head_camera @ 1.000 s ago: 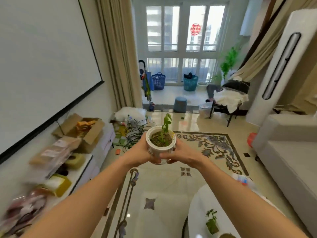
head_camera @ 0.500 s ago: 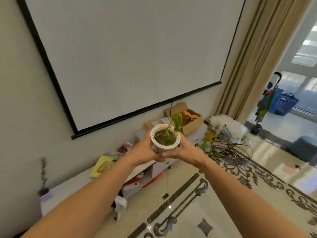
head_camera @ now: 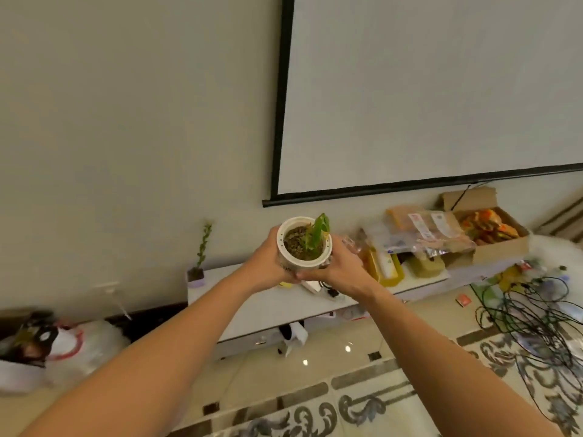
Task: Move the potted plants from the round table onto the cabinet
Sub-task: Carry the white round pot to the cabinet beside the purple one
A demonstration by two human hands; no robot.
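- Head view: closest to me are my two bare arms, reaching out over the shiny tiled floor [head_camera: 284, 389] with its swirly grey pattern.
- My left hand [head_camera: 268, 263] is wrapped around the left side of a white pot [head_camera: 304, 263], fingers closed on it.
- My right hand [head_camera: 340, 269] cups the right side and the bottom of the pot, fingers closed on it too.
- Both hands hold the pot up in the air, in front of the white cabinet [head_camera: 271, 304], not touching it.
- Inside the pot is dark soil, and a small green plant [head_camera: 318, 231] sticks up from it.
- A tangle of black cords [head_camera: 530, 313] lies on the floor to the right.
- White plastic bags [head_camera: 72, 345] sit on the floor to the left.
- On the cabinet's surface, at its left end, stands another plant [head_camera: 202, 250], thin and tall, in a little pale pot.
- Further right on the surface are a yellow tray [head_camera: 385, 268], see-through food packs [head_camera: 422, 234] and an open cardboard box [head_camera: 485, 234] with orange packs inside.
- Behind it all, on the wall, hangs a big white screen [head_camera: 441, 89] with a black edge.
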